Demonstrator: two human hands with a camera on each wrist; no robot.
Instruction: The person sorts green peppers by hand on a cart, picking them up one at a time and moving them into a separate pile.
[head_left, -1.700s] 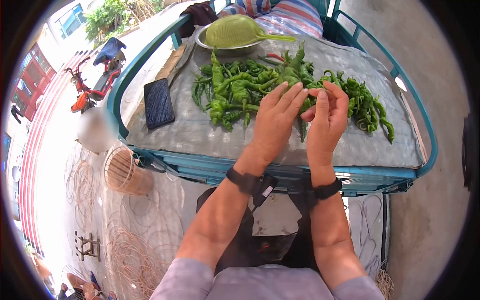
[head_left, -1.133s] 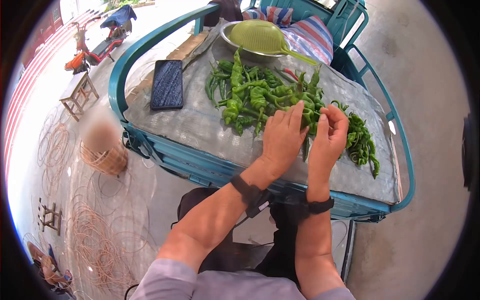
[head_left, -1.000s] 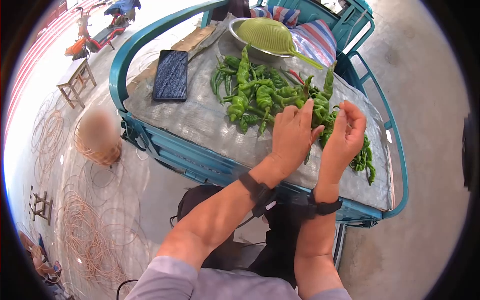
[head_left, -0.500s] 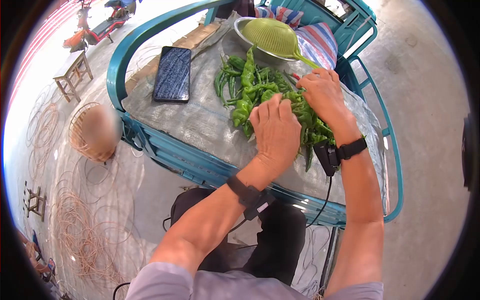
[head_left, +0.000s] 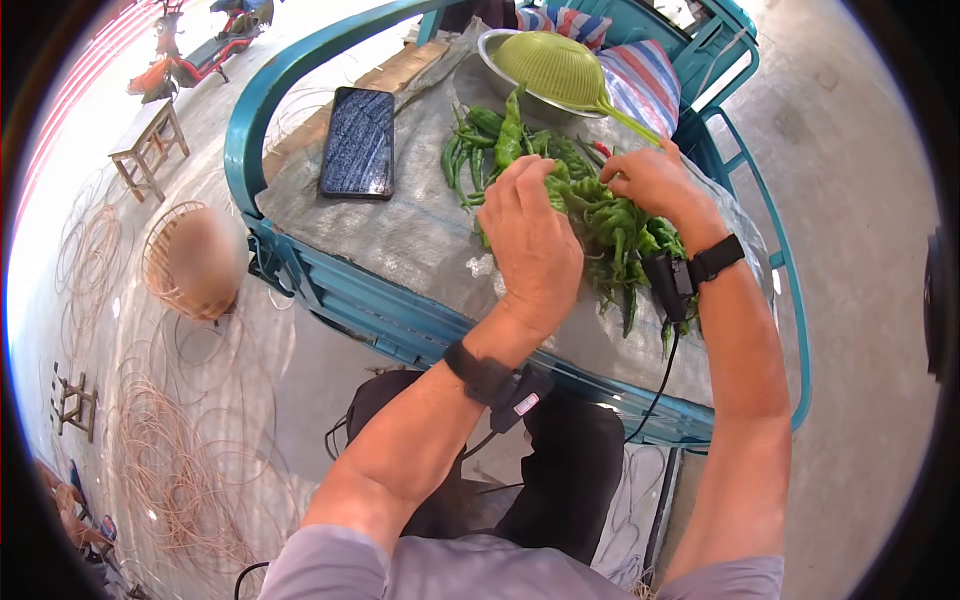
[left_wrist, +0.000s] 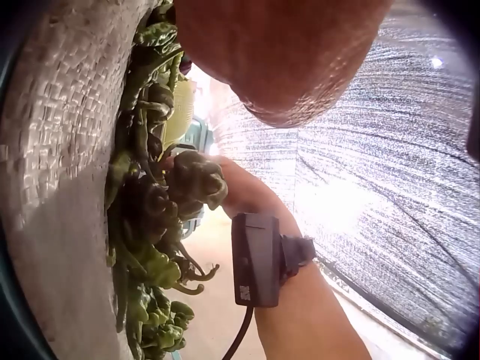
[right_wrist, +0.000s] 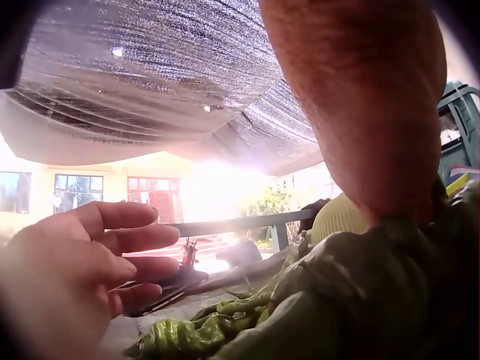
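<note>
A pile of wrinkled green peppers (head_left: 620, 230) lies on the grey sheet over the cart bed. My left hand (head_left: 535, 240) is raised at the pile's near left side, fingers loosely bent. Seen from the right wrist, the left hand's fingers (right_wrist: 142, 238) are spread apart with nothing between them. My right hand (head_left: 660, 185) reaches over the far right of the pile, its bent fingertips among the peppers; whether they grip one I cannot tell. A blocky pepper (left_wrist: 196, 180) partly covers that hand in the left wrist view.
A metal basin (head_left: 495, 45) bearing a yellow-green strainer (head_left: 550, 68) stands behind the peppers. On the sheet's left lies a black phone (head_left: 358, 143). Teal rails (head_left: 245, 130) edge the cart. A wicker basket (head_left: 165, 265) and a wooden stool (head_left: 150, 140) stand left.
The hands, earlier close together over the peppers, have separated. My right hand moved up and over the pile's far right; the left drew back leftward. The head view has turned too.
</note>
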